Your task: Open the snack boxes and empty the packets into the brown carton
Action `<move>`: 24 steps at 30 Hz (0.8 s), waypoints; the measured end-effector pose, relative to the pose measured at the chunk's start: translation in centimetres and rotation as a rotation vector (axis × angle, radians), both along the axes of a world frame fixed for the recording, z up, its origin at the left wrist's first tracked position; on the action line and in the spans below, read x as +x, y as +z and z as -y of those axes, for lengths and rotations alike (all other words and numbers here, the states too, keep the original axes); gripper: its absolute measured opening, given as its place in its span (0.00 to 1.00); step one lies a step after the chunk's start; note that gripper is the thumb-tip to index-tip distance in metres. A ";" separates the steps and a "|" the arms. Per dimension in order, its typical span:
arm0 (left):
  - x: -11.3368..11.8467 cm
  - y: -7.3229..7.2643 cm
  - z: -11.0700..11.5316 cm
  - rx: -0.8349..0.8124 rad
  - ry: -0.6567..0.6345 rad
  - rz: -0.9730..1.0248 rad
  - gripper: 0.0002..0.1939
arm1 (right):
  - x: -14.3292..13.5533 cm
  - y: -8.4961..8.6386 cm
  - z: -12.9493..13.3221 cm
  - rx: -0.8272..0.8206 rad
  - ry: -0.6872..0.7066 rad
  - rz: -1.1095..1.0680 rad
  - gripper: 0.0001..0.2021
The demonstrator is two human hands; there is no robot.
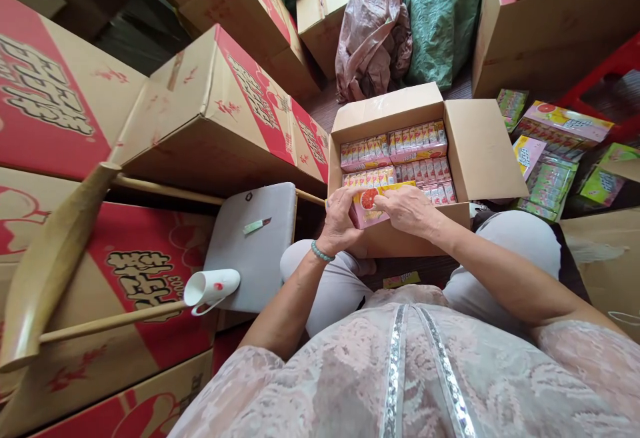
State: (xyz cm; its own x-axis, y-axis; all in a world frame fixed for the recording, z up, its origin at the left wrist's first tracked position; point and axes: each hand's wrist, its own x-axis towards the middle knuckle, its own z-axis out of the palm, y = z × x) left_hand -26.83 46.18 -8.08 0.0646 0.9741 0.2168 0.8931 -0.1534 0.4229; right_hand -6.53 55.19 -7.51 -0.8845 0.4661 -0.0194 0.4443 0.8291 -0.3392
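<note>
My left hand (340,215) is closed on the left end of a pink and yellow snack box (367,215) with a red round fruit picture. My right hand (407,208) closes on the same box at its right, fingertips against the printed front. The snack box is tilted at the near edge of an open carton (390,241). Inside the carton, packed snack boxes (417,145) stand in rows, with small sachets showing at their open tops. My hands cover part of the nearest row.
At left, a grey stool (260,238) holds a small knife (256,226) and a white mug (213,288) lying on its side. Printed cartons (240,98) are stacked beyond. Green packs (547,185) lie at right, near a red plastic stool (607,78). Sacks (433,18) stand behind.
</note>
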 end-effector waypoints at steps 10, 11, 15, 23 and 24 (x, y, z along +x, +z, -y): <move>-0.8 0.3 0.7 -0.085 -0.021 -0.054 0.33 | 0.2 -2.2 -0.6 0.032 0.038 -0.020 0.16; -1.0 0.3 0.7 -0.081 -0.015 -0.059 0.34 | 0.4 -2.7 -0.9 0.035 0.026 -0.008 0.17; -2.0 0.6 1.1 -0.031 -0.039 -0.045 0.33 | 1.0 -4.7 -2.0 0.038 -0.010 0.050 0.17; -3.6 1.0 2.8 -0.041 0.015 -0.029 0.32 | 1.9 -8.6 -4.2 0.021 -0.080 0.147 0.16; -3.7 1.0 3.0 -0.033 0.017 -0.027 0.32 | 2.0 -9.1 -4.4 0.015 -0.090 0.162 0.16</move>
